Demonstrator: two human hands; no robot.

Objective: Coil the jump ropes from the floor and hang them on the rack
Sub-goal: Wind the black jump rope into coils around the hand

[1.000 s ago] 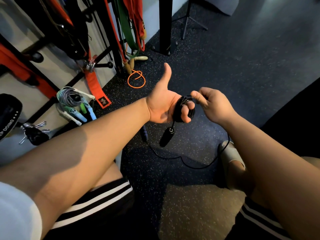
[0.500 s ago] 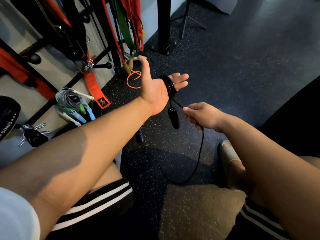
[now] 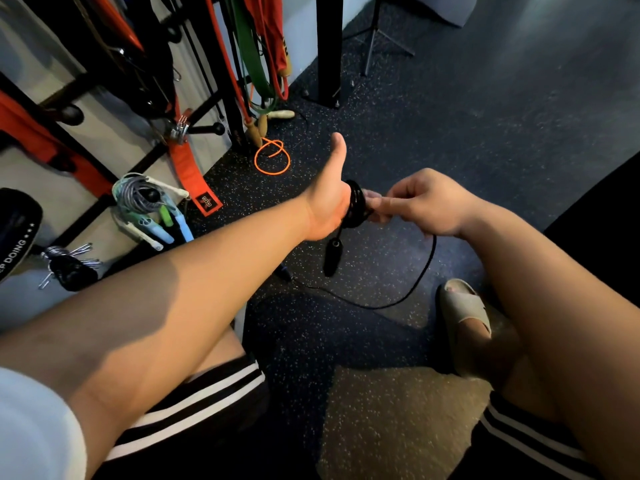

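Note:
A black jump rope [image 3: 356,206] is wound in a tight coil round the fingers of my left hand [image 3: 327,206], whose thumb sticks straight up. One black handle [image 3: 332,258] dangles below that hand. My right hand [image 3: 426,206] pinches the rope just right of the coil, touching the left fingertips. From it the loose rope [image 3: 398,303] sags to the floor and runs left to the second handle [image 3: 284,271]. An orange jump rope [image 3: 272,161] with wooden handles [image 3: 263,124] lies on the floor by the black rack [image 3: 207,109].
A coiled grey rope bundle with pale handles [image 3: 145,206] hangs on a rack peg at left, beside orange straps and resistance bands. A black post [image 3: 329,46] and a stand leg [image 3: 372,39] are behind. My sandalled foot [image 3: 464,310] is beside the loose rope.
My right hand rose from below the left hand up to its fingertips, bringing the rope round the coil. The left hand dropped slightly and the slack on the floor got shorter.

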